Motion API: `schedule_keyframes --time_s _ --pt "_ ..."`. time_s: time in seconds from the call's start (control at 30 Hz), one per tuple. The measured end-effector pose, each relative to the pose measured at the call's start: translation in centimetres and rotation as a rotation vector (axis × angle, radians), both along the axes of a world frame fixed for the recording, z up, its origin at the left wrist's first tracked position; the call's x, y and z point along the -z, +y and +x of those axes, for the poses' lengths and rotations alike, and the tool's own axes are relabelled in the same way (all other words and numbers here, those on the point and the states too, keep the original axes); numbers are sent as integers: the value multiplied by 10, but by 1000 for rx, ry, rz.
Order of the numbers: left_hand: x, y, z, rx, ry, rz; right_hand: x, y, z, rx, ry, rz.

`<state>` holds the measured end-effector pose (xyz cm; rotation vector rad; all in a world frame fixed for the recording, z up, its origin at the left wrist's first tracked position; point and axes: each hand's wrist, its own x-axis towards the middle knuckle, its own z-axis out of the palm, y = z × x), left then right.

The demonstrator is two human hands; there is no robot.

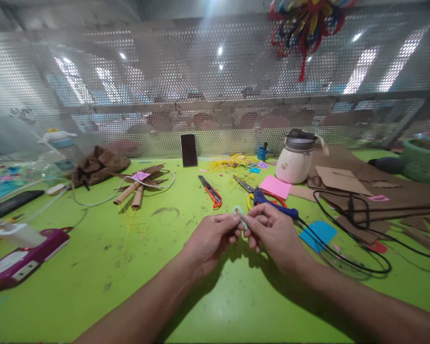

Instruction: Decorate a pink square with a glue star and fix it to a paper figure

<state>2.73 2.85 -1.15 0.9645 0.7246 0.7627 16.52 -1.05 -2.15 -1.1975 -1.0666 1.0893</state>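
Observation:
Both hands meet over the front middle of the green table, pinching one small pale green looped piece, perhaps paper; the fingers cover part of it. My left hand is closed on its left side, thumb against fingertips. From the right, my right hand grips its lower end between thumb and fingers. Just beyond lie an orange box cutter, scissors with red and yellow handles, and a blue glue gun whose cord runs right.
A brown paper figure and a purple power strip lie left. A phone stands against the perforated screen. Right are a white jar, pink paper, blue paper, a black cable and brown cardboard.

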Motion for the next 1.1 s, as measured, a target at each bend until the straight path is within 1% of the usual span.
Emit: schedule_keyframes --time_s 0.13,0.2,0.33,0.43,0.53,0.63,0.7,0.83,0.97,1.1 --pt "1 0 -1 22 -55 -22 1 -2 -2 31 -16 41" --pt "2 0 -1 22 -66 -40 4 -1 -3 69 -62 97" --pt "3 -1 -3 -1 -66 -63 11 1 -1 196 -273 268" --pt "1 -1 -4 10 -46 -61 14 1 2 210 -392 325" --pt "-1 0 -4 23 -10 -53 13 1 5 198 -489 350" --pt "-2 2 -4 14 11 -55 11 1 7 148 -563 326" --pt "-2 3 -3 15 18 -56 10 3 9 111 -567 285" --pt "0 4 -2 20 25 -39 9 10 17 20 -518 185" --pt "0 3 -1 6 22 -46 3 15 25 -85 -463 84" --pt "-1 2 0 -1 28 -57 -5 16 27 -144 -425 41"
